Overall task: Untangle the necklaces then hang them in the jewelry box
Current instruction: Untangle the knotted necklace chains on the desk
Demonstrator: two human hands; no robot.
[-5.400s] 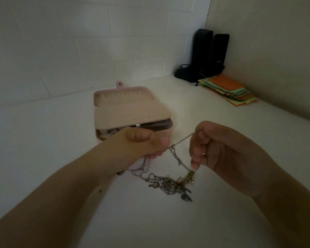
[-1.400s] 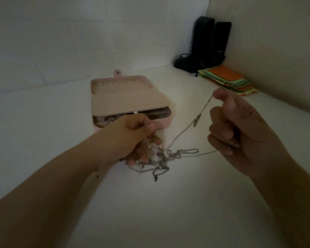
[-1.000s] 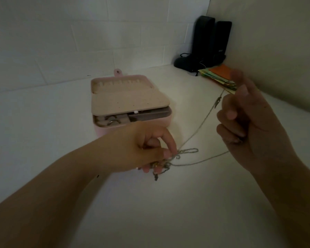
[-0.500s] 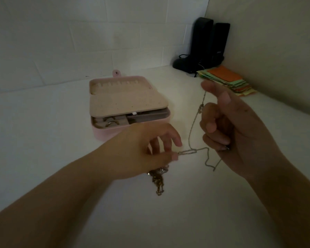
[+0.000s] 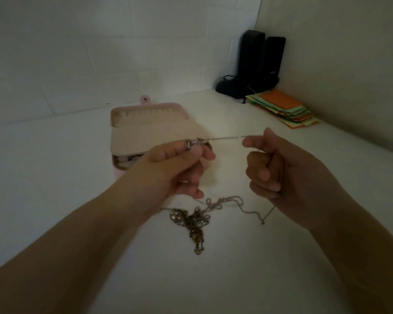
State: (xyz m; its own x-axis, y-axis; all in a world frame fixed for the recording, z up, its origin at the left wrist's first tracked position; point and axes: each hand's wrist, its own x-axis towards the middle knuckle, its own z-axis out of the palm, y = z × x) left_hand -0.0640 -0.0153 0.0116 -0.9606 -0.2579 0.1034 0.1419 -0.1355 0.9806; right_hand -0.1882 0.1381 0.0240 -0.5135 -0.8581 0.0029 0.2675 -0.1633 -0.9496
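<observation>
Necklaces [image 5: 196, 219] mid-untangle: left hand [image 5: 175, 164] & right hand [image 5: 279, 168] both pinch one silver chain [image 5: 222, 138] taut. Knot lies at 6 o'clock; next, work chain free w/o tightening.

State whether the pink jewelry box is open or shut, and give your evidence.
Open. The jewelry box has its lid laid back flat on the table, its row of hooks is exposed, and small items show in the tray.

necklaces [image 5: 196, 219]: glinting metal chain | jewelry box [image 5: 154, 132]: matt pink | papers [image 5: 284, 108]: matt
</observation>
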